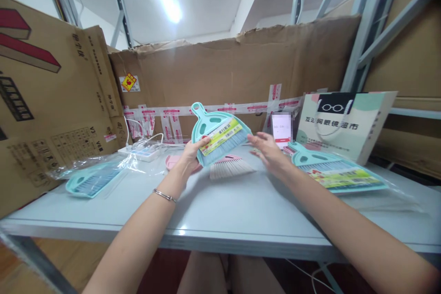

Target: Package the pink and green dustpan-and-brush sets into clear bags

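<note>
Centrally, in the head view, the left hand [190, 156] grips a teal plastic dustpan-and-brush set [220, 134] by its lower left edge. The thumb is pinched over the front, near the yellow-green paper label; the other fingers are behind it and hidden. The set is held tilted above the pale grey table [241, 211], handle loop pointing up and left, bristles facing down and right. A thin silver bracelet [164, 195] sits on the left wrist.

The right hand [270, 154] hovers just beside the set's right corner, palm down, fingers loosely spread and holding nothing; whether a fingertip touches the set I cannot tell.

Below the held set, a pink plastic brush with pale bristles [229, 167] lies on the table. A second teal set in a clear bag [332, 171] lies to the right, in front of a printed paper carrier bag [344, 124]. A third bagged teal set [90, 179] lies far left, near a white power strip [139, 152]. Brown cardboard boxes [51, 115] wall the back and left.
</note>
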